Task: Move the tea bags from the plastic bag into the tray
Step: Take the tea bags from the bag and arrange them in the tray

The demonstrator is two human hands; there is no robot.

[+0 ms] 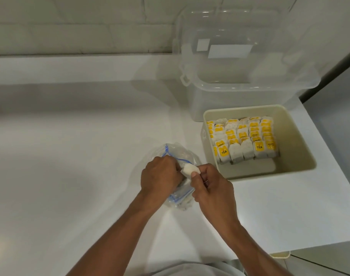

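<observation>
Pinching one tea bag (190, 169) at the mouth of the plastic bag (177, 154), the right hand (212, 188) works while the left hand (160, 176) grips the plastic bag, and the tray (297, 136) at two o'clock looks mostly full, so probably few are left.

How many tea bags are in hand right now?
1: a tea bag pinched by the right hand, over the plastic bag that the left hand grips. More may be hidden under the hands.
</observation>
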